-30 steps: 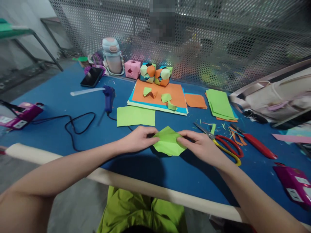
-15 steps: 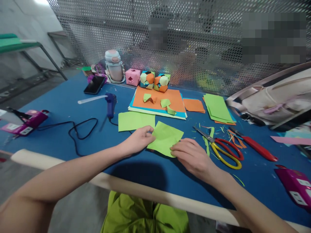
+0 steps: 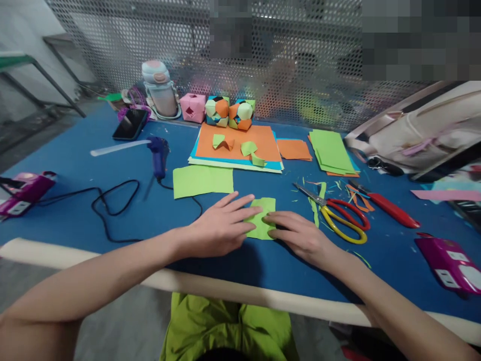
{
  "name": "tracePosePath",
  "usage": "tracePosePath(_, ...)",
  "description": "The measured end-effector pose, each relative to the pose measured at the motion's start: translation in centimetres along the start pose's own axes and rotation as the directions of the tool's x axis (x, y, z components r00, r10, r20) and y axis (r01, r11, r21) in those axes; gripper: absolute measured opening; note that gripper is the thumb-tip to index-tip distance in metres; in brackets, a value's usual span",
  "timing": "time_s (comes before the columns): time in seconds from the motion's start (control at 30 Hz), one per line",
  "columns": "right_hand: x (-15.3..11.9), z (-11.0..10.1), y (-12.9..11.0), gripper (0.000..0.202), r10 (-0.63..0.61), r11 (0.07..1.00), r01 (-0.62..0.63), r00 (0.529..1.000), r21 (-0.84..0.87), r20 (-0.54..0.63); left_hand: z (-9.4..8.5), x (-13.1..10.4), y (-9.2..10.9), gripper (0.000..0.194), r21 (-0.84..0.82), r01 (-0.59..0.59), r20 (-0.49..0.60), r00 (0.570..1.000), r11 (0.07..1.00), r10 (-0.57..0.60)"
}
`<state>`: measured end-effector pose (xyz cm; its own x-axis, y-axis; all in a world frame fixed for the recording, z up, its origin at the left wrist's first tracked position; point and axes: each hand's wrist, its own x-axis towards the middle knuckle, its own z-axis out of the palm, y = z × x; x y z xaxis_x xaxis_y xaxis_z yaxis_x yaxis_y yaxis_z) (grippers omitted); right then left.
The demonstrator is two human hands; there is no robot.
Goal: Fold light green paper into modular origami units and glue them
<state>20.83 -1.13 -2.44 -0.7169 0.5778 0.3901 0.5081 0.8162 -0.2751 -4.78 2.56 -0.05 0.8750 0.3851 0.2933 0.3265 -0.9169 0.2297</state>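
Lying flat on the blue tabletop (image 3: 73,163) is a lime-green rectangular paper sheet (image 3: 203,181); on its near side, the left hand (image 3: 221,225) is open and almost flat, outstretched fingers resting on a small, creased lime-green paper piece (image 3: 266,205) between the 2 hands. The right hand (image 3: 302,233), loosely curled, touches that piece's right side, though whether it pinches it I cannot tell; farther right lie metal scissors with red and yellow handles (image 3: 323,203).

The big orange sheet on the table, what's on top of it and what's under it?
On the orange sheet are small folded paper pieces. A blue sheet and a pale green sheet peek out underneath; their middles are covered, so anything between can't be seen.
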Motion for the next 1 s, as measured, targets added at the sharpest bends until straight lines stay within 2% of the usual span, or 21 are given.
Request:
tracePosePath(0.17, -0.7, -0.5, 0.5, 0.022, 0.098, 0.995, -0.099, 0.995, -0.024, -0.026, 0.1, -0.1, -0.1, 0.040, 0.085, 0.052, 0.089, 0.994, 0.995, -0.059)
tracePosePath(0.33, -1.5, -0.9, 0.5, 0.028, 0.183, 0.981, -0.185, 0.982, -0.063, -0.035, 0.5, -0.2, -0.4, 0.040, 0.102, 0.034, 0.128, 0.991, 0.994, -0.048)
tracePosePath(0.5, -0.3, -1.1, -1.7, 0.026, 0.152, 0.963, -0.149, 0.988, -0.224, -0.006, 0.8, -0.2, -0.2, 0.039, 0.114, 0.044, 0.126, 0.990, 0.993, -0.058)
tracePosePath(0.6, 0.8, -0.2, -2.8, 0.024, 0.106, 0.935, -0.090, 0.994, -0.344, 0.026, 0.8, -0.2, -0.2, 0.037, 0.105, 0.043, 0.117, 0.992, 0.994, -0.055)
tracePosePath(0.7, 1.2, 1.0, -3.0, 0.024, 0.119, 0.908, -0.101, 0.993, -0.407, 0.019, 0.7, -0.2, -0.2, 0.035, 0.101, 0.045, 0.113, 0.992, 0.994, -0.056)
tracePosePath(0.87, 0.7, 2.0, -2.8, 0.019, 0.160, 0.904, -0.169, 0.986, -0.392, -0.055, 0.6, -0.3, -0.3, 0.032, 0.124, 0.091, 0.113, 0.988, 0.988, -0.106)
tracePosePath(1.0, 0.8, 2.1, -3.0, 0.015, 0.234, 0.911, -0.266, 0.963, -0.314, -0.137, 1.1, -0.4, -0.9, 0.024, 0.098, 0.130, 0.061, 0.989, 0.987, -0.137)
